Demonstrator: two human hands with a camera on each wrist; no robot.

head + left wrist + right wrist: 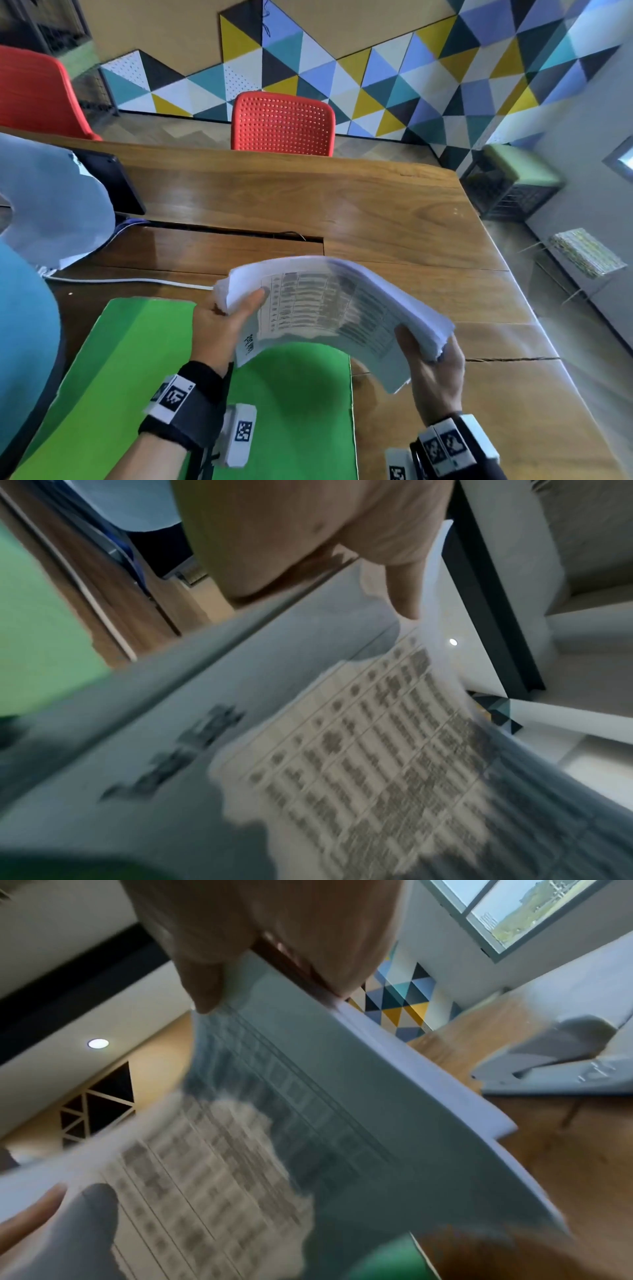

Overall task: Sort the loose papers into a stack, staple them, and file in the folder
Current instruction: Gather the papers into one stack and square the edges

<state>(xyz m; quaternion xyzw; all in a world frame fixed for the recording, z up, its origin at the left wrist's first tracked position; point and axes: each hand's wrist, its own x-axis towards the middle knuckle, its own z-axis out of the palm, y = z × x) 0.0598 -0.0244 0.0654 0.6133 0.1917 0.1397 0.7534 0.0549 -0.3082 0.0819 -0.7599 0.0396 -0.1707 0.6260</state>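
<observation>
Stack point(329, 308) arched mid-frame above folder point(137, 370); left hand point(222, 322) and right hand point(435, 373) each clamp an end. We judge squaring underway; stapler point(561, 1058) comes next.

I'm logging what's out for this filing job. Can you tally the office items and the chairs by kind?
Paper stack, held in both hands: 1
Green folder, on the table: 1
Stapler, grey, on the table: 1
Red chairs: 2
Total: 5
</observation>
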